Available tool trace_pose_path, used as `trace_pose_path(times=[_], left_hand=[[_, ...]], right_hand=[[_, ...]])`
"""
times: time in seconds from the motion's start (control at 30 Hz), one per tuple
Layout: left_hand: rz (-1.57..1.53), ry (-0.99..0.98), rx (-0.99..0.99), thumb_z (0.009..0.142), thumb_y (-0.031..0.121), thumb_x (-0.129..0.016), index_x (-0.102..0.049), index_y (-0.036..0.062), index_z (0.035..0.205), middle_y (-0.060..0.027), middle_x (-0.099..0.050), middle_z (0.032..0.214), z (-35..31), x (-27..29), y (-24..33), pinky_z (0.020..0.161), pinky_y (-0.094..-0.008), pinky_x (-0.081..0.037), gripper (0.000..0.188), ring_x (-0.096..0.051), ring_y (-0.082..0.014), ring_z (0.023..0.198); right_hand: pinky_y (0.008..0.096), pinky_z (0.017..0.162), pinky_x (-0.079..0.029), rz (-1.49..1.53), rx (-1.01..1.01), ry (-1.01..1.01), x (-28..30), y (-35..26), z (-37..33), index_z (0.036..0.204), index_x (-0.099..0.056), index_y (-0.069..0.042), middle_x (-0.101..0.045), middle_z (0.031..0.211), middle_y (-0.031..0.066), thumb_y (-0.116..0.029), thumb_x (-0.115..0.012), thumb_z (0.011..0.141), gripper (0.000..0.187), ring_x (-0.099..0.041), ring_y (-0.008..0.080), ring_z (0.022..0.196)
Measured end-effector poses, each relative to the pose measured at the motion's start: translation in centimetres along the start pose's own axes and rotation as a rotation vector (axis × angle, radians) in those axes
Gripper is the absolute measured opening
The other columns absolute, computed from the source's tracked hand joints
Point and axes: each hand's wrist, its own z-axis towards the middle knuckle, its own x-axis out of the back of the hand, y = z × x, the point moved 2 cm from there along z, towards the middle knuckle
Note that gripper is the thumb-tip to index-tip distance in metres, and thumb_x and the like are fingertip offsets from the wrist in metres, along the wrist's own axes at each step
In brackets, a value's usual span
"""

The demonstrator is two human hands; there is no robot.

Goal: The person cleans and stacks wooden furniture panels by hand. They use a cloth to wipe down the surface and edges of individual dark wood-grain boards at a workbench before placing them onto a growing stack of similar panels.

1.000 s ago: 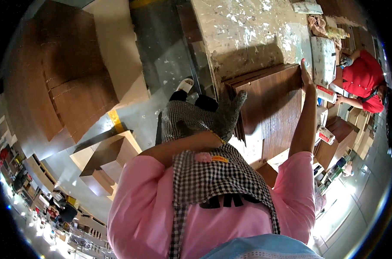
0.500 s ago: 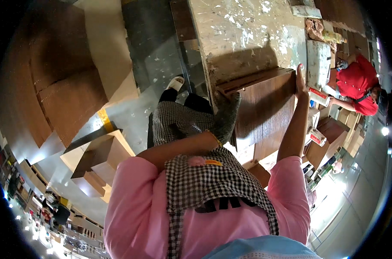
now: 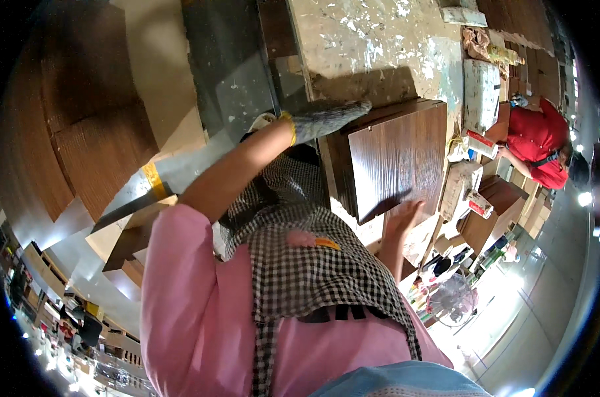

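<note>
A stack of dark brown wood-grain panels [image 3: 402, 149] lies on the worktable in front of me, its top board glossy in the light. My left hand [image 3: 329, 120], in a grey knit glove with a yellow cuff, reaches across the far left corner of the stack. Its fingers stretch out flat, and I see nothing held in them. Bare, my right hand [image 3: 400, 221] is at the near edge of the stack with the fingers extended. Whether it touches the top panel I cannot tell.
The pale worktable [image 3: 372, 40] is spotted with white paint. Large brown boards [image 3: 95, 126] stand at the left. White-smeared blocks [image 3: 480, 96] and red-and-white containers [image 3: 481, 144] line the right side. A co-worker in a red shirt [image 3: 539, 135] is beyond them. A fan [image 3: 452, 298] stands lower right.
My left hand has moved from the stack's left edge out to its far left corner. My right hand has come back from the far right corner to the near edge.
</note>
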Motion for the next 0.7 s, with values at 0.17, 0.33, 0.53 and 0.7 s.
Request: trace_pose_path(times=[0.17, 0.33, 0.53, 0.7], left_hand=[[0.999, 0.372, -0.238, 0.110, 0.046, -0.015, -0.022, 0.0036, 0.158, -0.0146, -0.022, 0.164, 4.8, 2.1, 1.8, 0.126, -0.0390, -0.019, 0.064, -0.023, -0.0302, 0.152], [1.772, 0.294, -0.121, 0.109, 0.048, -0.018, -0.025, 0.0047, 0.157, -0.0159, -0.026, 0.163, 3.1, 2.2, 2.1, 0.124, -0.0389, -0.023, 0.065, -0.027, -0.0302, 0.150], [2.070, 0.638, -0.162, 0.108, 0.045, -0.034, -0.037, 0.0111, 0.154, -0.0139, -0.035, 0.159, 2.6, 1.3, 2.5, 0.120, -0.0360, -0.031, 0.057, -0.035, -0.0250, 0.146], [2.188, 0.754, 0.280, 0.111, 0.040, -0.018, -0.020, 0.0068, 0.159, -0.0129, -0.020, 0.166, 5.5, -2.9, 0.8, 0.124, -0.0479, -0.019, 0.059, -0.020, -0.0322, 0.152]], right_hand=[[0.0454, 0.111, -0.040, 0.533, -0.521, -0.165, -4.3, 2.5, -7.5, 0.148, -0.043, -0.012, -0.051, 0.147, 0.0087, -0.074, -0.058, 0.086, 0.089, -0.050, 0.0300, 0.132], [0.0379, 0.087, -0.054, 0.579, -0.533, -0.108, -6.2, 0.8, -8.4, 0.131, -0.058, -0.009, -0.067, 0.116, 0.0043, -0.078, -0.054, 0.085, 0.083, -0.065, 0.0230, 0.102], [0.0396, 0.081, -0.056, 0.690, -0.588, -0.338, -5.1, 1.9, -6.4, 0.131, -0.058, -0.010, -0.067, 0.117, 0.0052, -0.076, -0.056, 0.086, 0.080, -0.065, 0.0250, 0.100], [0.0412, 0.090, -0.052, 0.563, -0.593, -0.321, -3.3, 1.7, -6.1, 0.137, -0.054, -0.008, -0.065, 0.118, 0.0092, -0.077, -0.051, 0.088, 0.085, -0.063, 0.0273, 0.103]])
